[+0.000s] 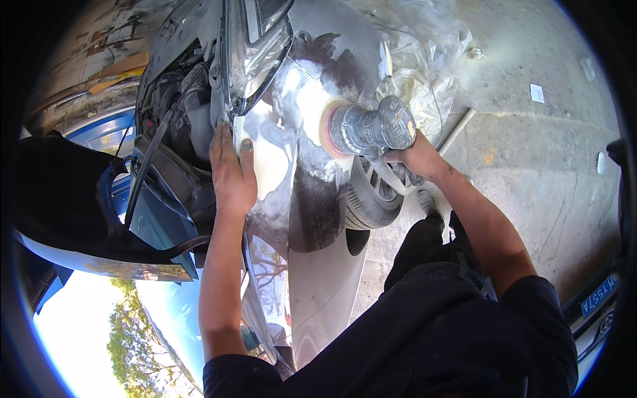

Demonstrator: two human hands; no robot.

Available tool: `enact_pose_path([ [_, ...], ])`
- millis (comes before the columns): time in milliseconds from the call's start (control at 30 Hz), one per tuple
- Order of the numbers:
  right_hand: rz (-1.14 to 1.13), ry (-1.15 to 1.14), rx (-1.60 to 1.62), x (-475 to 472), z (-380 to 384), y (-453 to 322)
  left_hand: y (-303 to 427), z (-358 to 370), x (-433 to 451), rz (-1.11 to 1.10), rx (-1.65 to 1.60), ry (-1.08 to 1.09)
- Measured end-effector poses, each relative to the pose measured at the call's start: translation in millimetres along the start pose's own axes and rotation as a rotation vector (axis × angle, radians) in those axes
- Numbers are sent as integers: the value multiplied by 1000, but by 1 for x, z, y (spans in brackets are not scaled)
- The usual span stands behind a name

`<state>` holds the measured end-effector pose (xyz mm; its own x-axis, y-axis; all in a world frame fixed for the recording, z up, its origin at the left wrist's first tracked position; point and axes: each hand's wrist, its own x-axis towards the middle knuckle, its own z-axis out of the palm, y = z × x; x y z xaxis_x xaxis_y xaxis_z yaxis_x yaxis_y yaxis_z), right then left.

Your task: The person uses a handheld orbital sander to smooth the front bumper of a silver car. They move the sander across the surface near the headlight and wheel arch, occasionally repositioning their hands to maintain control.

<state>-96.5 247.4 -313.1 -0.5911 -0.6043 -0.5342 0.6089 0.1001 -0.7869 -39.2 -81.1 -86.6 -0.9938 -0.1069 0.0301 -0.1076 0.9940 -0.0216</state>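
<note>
My right hand point(419, 158) grips a dusty random orbital sander point(366, 127). The sander is tilted on its side, its round pad point(329, 130) against the car's front fender point(318, 209) above the wheel. A pale hose point(390, 179) hangs from the tool below my hand. My left hand point(233, 171) lies flat along the fender's upper edge beside the engine bay, thumb spread, holding nothing. Cream-coloured filler patches point(271, 166) and white dust cover the fender between my hands. Whether the pad is spinning cannot be told.
The front wheel point(375, 196) sits below the sander. At left, the hood point(74, 199) stands raised over the engine bay point(186, 99); the headlight point(264, 59) is ahead. Plastic sheeting point(423, 54) and a pale tube point(457, 130) lie on the concrete floor. Another car point(592, 318) stands behind at right.
</note>
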Motion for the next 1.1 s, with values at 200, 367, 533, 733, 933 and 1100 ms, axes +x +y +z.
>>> enact_pose_path([
  [200,-97,41,-39,15,-14,22,2,3,4,14,6,2],
  [367,-57,38,-15,6,-10,35,2,0,3,17,12,-2],
  [533,-170,8,-21,17,-7,-10,3,-1,5,22,-9,3],
  [733,15,31,-55,1,-5,16,4,-1,3,5,4,-2],
  [933,-72,-1,52,-12,8,20,3,-1,3,14,1,0],
  [1100,-181,-17,-16,-3,5,-32,0,0,1,-3,-7,20],
])
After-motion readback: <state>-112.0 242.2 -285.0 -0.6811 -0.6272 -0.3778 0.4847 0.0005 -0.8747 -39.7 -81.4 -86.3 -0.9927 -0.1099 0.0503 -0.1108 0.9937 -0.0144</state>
